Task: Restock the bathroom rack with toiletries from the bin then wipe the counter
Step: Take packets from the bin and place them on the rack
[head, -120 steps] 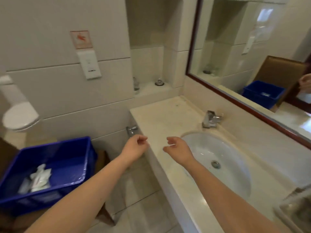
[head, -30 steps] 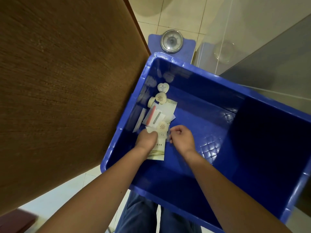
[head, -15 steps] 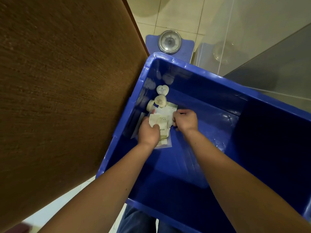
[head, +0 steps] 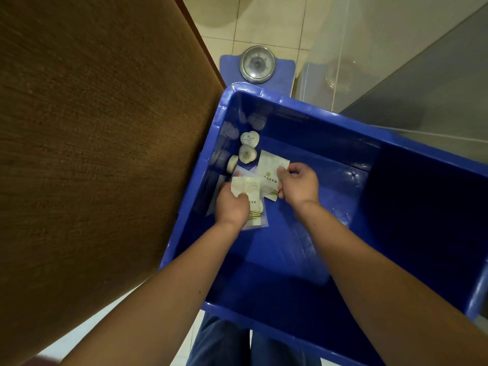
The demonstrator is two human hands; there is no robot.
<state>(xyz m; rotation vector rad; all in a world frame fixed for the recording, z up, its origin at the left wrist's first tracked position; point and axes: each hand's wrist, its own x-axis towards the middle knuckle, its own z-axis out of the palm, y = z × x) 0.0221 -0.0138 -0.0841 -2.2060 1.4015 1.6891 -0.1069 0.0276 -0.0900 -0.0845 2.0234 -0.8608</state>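
**Q:** What stands to the left of the deep blue plastic bin?

**A:** A brown wood-grain panel. Its edge runs close along the bin's left wall.

**Q:** What lies inside the bin, reading from that left wall?

**A:** Three small white toiletry pieces sit close together in the bin's far-left corner. They are a heart-shaped white piece, a round white piece just nearer, and a third round piece tipped on edge by the wall.

**Q:** Where is the left hand, and what is its grip doing?

**A:** It is low in the bin, near the left wall. Its grip is closed, fingers curled round a small white sachet. A longer white packet with gold stripes shows from under the hand. Whether the grip takes that packet too cannot be told.

**Q:** And the right hand?

**A:** It is towards the bin's middle, just beside the left hand. Its grip is closed as well, with thumb and fingers pinching the right edge of a white sachet with gold print. That sachet reaches left to the small white sachet.

**Q:** What surrounds the bin on the other sides?

**A:** Beyond the bin's far wall, a blue bathroom scale with a round metal dial rests on the pale tiled floor. A clear glass panel rises past the bin's far-right side. The person's dark blue trousers show below the bin's near wall.
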